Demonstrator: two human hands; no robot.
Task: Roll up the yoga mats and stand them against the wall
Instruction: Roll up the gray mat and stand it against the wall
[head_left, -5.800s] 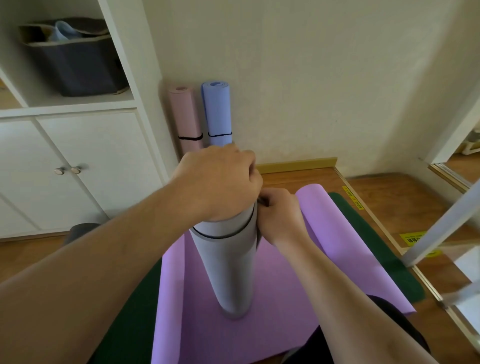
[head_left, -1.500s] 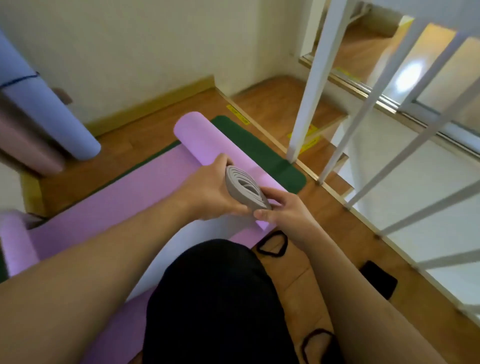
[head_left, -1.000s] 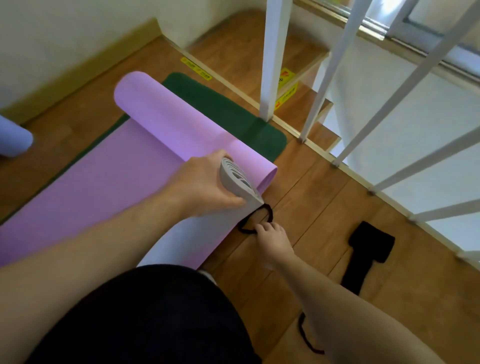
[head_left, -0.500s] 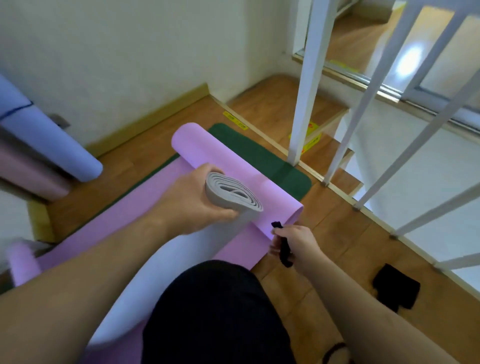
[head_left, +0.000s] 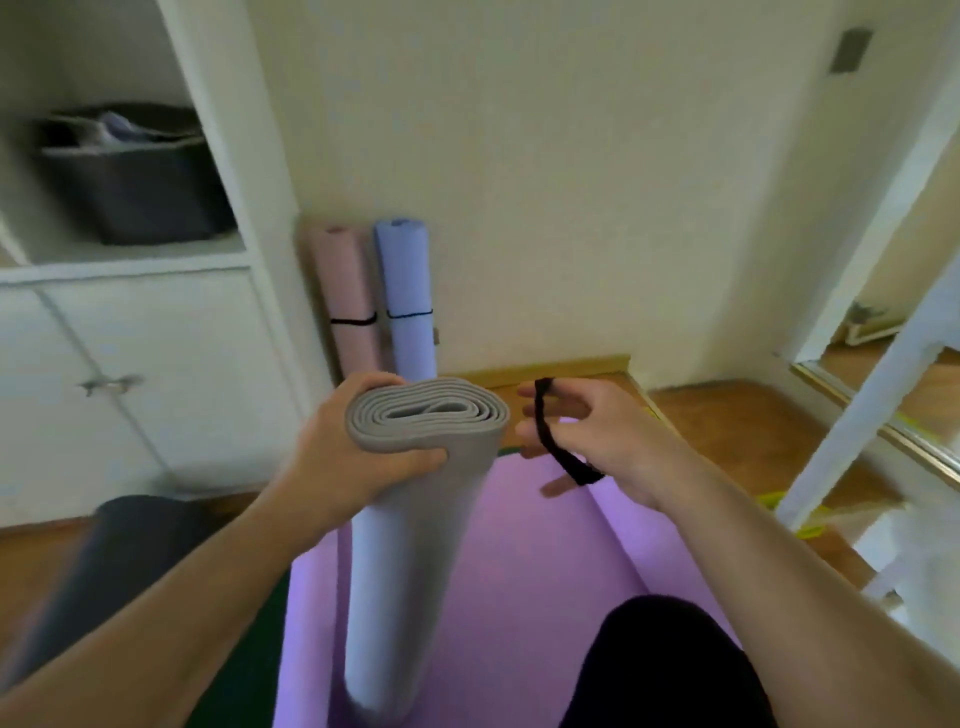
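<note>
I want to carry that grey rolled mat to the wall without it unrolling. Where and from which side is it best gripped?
Probably near the top, as the left hand does now: fingers wrapped round the grey mat from its left side, thumb pressing the outer layers. It stands upright on the purple mat with no band on yet, so the grip must hold the roll shut.

soft daylight from the right; motion blur throughout, edges bowed.
</note>
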